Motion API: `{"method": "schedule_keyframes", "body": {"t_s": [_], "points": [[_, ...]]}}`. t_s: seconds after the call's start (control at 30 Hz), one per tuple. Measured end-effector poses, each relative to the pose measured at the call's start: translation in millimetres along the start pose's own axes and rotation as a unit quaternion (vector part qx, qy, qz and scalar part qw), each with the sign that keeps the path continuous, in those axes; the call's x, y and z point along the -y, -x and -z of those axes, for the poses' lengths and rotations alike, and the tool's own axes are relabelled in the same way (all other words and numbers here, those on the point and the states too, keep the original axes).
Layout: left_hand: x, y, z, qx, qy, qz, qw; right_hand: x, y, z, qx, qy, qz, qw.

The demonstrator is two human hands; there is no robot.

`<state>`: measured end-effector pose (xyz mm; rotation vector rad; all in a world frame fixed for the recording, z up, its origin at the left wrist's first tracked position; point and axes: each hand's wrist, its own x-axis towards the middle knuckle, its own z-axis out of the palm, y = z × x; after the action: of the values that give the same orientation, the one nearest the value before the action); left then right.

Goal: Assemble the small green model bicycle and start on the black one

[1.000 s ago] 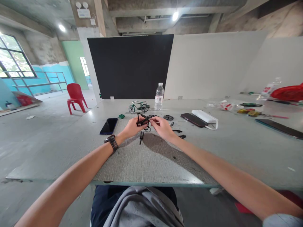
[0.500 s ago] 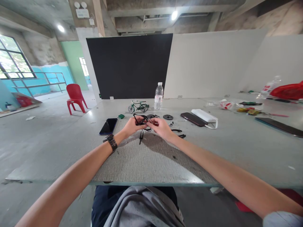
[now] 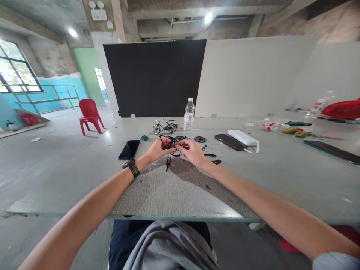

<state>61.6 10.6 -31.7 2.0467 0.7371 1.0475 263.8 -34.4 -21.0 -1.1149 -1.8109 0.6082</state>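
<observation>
My left hand (image 3: 159, 150) is closed around a small black model bicycle frame (image 3: 167, 143), held just above the table. At the frame's right end, the fingertips of my right hand (image 3: 190, 150) are pinched together. A thin, light-coloured sliver shows by these fingertips, too small to name. A loose black fork-like part (image 3: 168, 164) lies below my hands. Behind them stands a finished green model bicycle (image 3: 165, 127). A small spoked wheel (image 3: 200, 139) lies to the right, with slim black parts (image 3: 210, 155) nearer my right wrist. A further wheel is partly hidden behind my fingers.
A dark phone (image 3: 129, 150) and a small green piece (image 3: 144, 138) lie to the left. An upright water bottle (image 3: 189, 114) stands behind. To the right are another phone (image 3: 230, 142), a white power bank (image 3: 243, 137) with a cable, and yellow items (image 3: 295, 132).
Both hands stay in nearly the same place with the black frame between them. The frame's tilt differs very slightly, and nothing has been put down or picked up.
</observation>
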Motion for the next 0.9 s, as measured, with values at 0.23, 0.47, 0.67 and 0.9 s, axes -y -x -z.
{"method": "schedule_keyframes", "body": {"t_s": [0.23, 0.47, 0.67, 0.9], "points": [[-3, 1, -1.3, -0.007, 0.013, 0.008, 1.000, 2, 0, 0, -0.001, 0.006, 0.003, 1.000], [-2, 0, -6.7, -0.006, 0.120, 0.029, 0.992, 1, 0, 0, 0.007, 0.009, 0.011, 1.000], [3, -3, -9.6, -0.038, 0.169, 0.052, 0.984, 1, -2, -2, -0.006, 0.033, 0.029, 0.999], [5, -5, -10.0, -0.032, 0.165, 0.059, 0.984, 2, -1, -3, -0.003, 0.026, 0.028, 0.999]]}}
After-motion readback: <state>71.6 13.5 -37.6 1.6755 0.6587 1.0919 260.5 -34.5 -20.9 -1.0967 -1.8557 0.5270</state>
